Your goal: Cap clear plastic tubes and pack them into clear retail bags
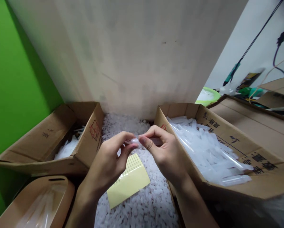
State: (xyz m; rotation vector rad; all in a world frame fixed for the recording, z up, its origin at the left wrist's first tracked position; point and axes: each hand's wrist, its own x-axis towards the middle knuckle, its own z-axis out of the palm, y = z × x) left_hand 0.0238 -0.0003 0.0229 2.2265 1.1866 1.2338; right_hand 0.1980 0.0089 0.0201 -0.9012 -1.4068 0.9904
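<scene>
Between my two hands lies a small translucent plastic tube [135, 141], held level over the heap of white pieces. My left hand [114, 153] pinches its left end between thumb and fingertips. Thumb and forefinger of my right hand [162, 148] close on the other end, and part of the tube shows beneath the right fingers. Below the hands, a yellow sheet [129, 186] with rows of small round dots rests on the heap of small white plastic pieces [142, 209].
To the right, a cardboard box [229, 142] holds many translucent tubes [208, 152]. Another cardboard box [89, 148] with similar pieces stands left. A tan bin [66, 193] sits at lower left. A pale panel [132, 63] rises behind; a green bowl [207, 101] is far right.
</scene>
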